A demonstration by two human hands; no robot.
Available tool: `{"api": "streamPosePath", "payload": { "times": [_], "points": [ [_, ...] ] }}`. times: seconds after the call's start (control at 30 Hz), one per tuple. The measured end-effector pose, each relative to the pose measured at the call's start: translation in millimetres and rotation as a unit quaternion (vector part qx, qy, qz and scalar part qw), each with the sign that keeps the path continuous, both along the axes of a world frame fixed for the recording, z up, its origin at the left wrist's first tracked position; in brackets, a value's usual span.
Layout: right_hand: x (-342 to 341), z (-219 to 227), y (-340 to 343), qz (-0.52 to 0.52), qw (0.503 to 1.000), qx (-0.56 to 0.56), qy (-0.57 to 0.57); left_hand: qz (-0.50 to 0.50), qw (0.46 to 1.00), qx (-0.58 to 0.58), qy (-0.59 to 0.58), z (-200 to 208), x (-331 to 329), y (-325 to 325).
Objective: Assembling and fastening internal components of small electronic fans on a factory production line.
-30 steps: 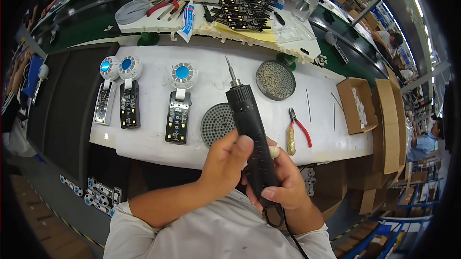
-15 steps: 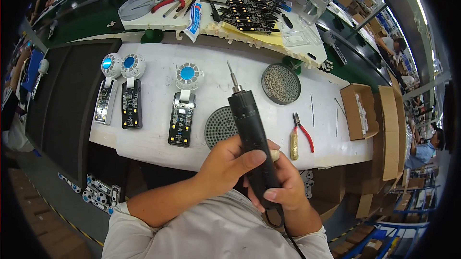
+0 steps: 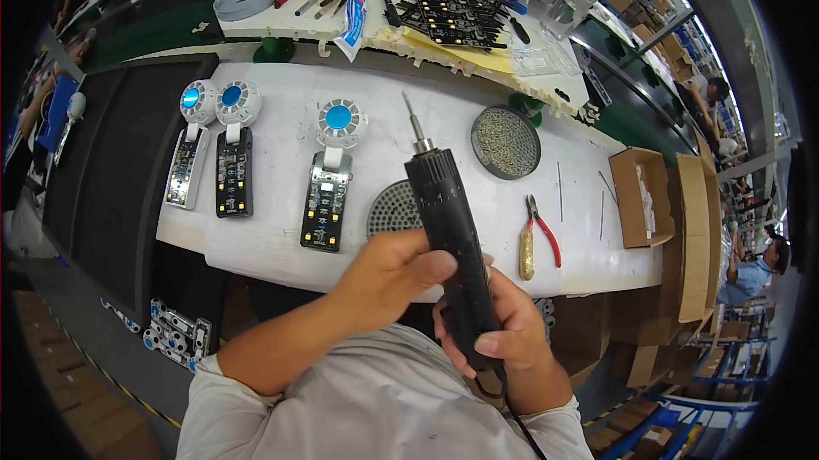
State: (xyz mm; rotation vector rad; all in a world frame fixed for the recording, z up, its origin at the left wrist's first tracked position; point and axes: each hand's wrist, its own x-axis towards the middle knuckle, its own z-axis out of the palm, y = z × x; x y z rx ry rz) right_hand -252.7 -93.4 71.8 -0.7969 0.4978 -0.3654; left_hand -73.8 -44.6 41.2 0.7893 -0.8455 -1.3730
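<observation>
Head view: driver slanted above the bench's near edge, bit pointing away. Left hand clasped its middle, right hand its tail. Cord trailed below; a snag, I judged, could tug the bit aside.

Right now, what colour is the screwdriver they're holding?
The screwdriver is black, with a silvery metal tip; the head view shows it best.

Loose, creased off-white shirt with wide, elbow-length sleeves
</observation>
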Motion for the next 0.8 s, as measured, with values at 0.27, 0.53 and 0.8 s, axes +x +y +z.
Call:
{"api": "streamPosePath", "payload": {
  "times": [0.27,0.53,0.8],
  "points": [
    [-58,0,-45,-0.138,0.876,-0.422,0.188,0.298,0.858,0.003,-0.418,-24,78,50],
    [-144,-14,-117,-0.223,0.526,-0.591,0.569,0.381,0.655,0.020,-0.652,-23,63,16],
    [-169,-26,-159,-0.123,0.382,-0.670,0.625,0.244,0.839,0.157,-0.459,-31,97,1]
  ]
}}
